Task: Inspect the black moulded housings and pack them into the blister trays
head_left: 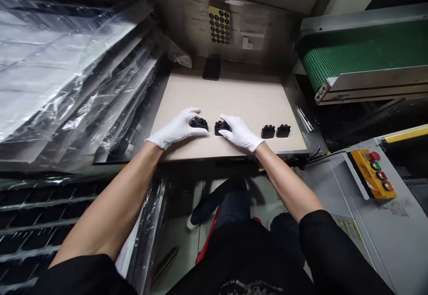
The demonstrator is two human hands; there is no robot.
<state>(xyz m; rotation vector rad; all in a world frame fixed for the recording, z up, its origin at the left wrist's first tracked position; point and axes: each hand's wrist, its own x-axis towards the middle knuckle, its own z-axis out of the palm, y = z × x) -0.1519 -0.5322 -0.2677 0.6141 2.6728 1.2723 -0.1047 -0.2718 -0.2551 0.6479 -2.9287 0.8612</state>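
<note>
White gloves cover both of my hands. My left hand has its thumb and fingers around a small black plastic part with short posts on top. Across a narrow gap, my right hand grips a similar black part between thumb and fingers. Both pieces rest on or just above a beige board; I cannot tell which. To the right of my right hand, two more such black parts, one beside the other, stand upright on the board with their posts up.
Plastic-wrapped trays are stacked at the left. A dark flat block lies at the board's back edge. A green conveyor belt juts in at the upper right. Below it is a yellow button box. Thin white sticks lie right of the board.
</note>
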